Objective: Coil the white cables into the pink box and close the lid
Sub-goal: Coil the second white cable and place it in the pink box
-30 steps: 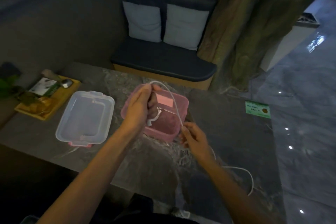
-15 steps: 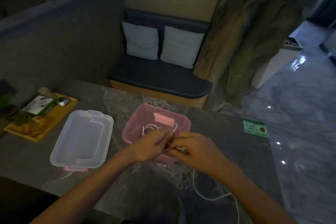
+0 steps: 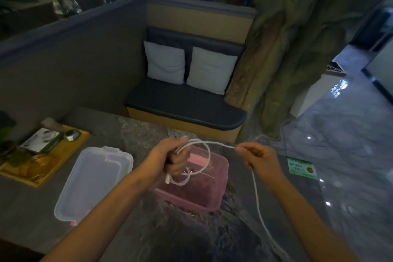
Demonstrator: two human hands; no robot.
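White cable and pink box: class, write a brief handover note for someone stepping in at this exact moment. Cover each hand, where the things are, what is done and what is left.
Left hand: closed on a bundle of loops of the white cable, held over the pink box.
Right hand: pinching the same cable further along; a short span runs between the hands, and the loose tail drops from the right hand across the table toward the near edge.
Lid: off, lying left of the box.
Done: part of the cable is coiled.
Left: wind in the tail, lay the coil in the box, fit the lid.
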